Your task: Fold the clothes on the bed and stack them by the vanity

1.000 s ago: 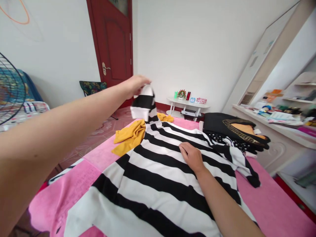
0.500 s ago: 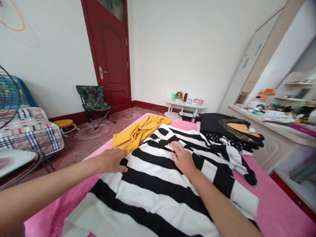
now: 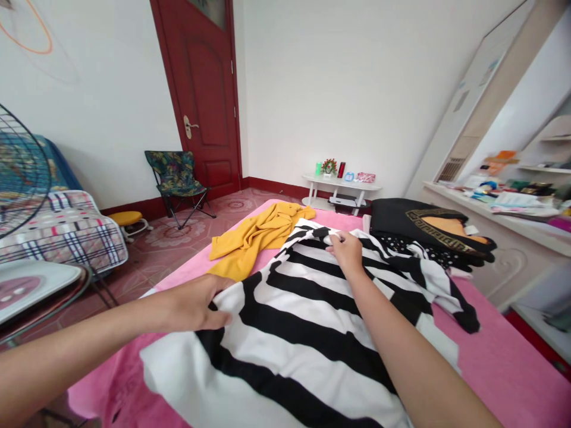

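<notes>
A black-and-white striped sweater (image 3: 307, 321) lies spread over the pink bed cover (image 3: 504, 356), one sleeve stretched out to the right. My left hand (image 3: 200, 303) pinches the sweater's left edge between thumb and fingers, lifting it a little. Farther up, my right hand (image 3: 345, 249) grips the fabric near the collar end, its fingers closed on a fold. Just beyond the left edge, a crumpled yellow garment (image 3: 256, 235) rests on the bed.
Folded dark clothes (image 3: 401, 220) are stacked at the bed's far right corner. A fan (image 3: 22, 172) and a folding chair (image 3: 176, 178) stand to the left. A low white table (image 3: 343, 181) is by the wall, and a cluttered counter (image 3: 513, 208) runs along the right.
My right hand has moved up toward the collar and closed on the fabric. My left hand has pulled the left edge up and inward, so the sweater's side is bunched and raised.
</notes>
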`<state>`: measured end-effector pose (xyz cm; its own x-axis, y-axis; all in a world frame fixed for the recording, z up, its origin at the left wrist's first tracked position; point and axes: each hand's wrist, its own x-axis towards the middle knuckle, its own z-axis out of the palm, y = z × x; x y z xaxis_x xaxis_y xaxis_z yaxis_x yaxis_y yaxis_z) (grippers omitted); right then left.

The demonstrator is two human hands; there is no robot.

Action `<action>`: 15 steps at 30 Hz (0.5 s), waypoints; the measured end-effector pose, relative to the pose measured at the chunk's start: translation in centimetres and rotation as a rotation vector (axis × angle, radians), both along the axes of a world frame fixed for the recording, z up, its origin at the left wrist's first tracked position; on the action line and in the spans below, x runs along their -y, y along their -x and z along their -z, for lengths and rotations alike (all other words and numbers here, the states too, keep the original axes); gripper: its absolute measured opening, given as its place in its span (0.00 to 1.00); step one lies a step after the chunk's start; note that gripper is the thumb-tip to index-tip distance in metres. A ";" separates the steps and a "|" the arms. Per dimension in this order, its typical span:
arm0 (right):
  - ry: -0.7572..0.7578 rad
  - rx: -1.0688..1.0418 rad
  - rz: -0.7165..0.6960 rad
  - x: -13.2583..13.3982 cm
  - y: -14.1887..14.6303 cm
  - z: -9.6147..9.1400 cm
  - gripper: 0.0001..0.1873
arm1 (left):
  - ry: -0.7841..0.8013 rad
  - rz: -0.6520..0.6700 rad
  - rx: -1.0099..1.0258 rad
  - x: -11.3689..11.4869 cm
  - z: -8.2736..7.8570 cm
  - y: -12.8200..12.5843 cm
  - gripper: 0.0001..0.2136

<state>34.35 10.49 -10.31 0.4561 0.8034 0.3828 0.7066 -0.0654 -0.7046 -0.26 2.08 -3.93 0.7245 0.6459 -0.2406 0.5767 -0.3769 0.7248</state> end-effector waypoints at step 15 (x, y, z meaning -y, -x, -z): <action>-0.258 -0.073 0.304 0.5 -5.1 2.3 0.24 | 0.074 0.421 -0.078 5.4 -1.0 -12.2 0.03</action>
<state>39.48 9.95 -12.62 0.6917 0.5093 0.5120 0.6297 -0.0782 -0.7729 11.90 -3.31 -2.88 0.8987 0.2771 -0.3399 0.4383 -0.5394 0.7190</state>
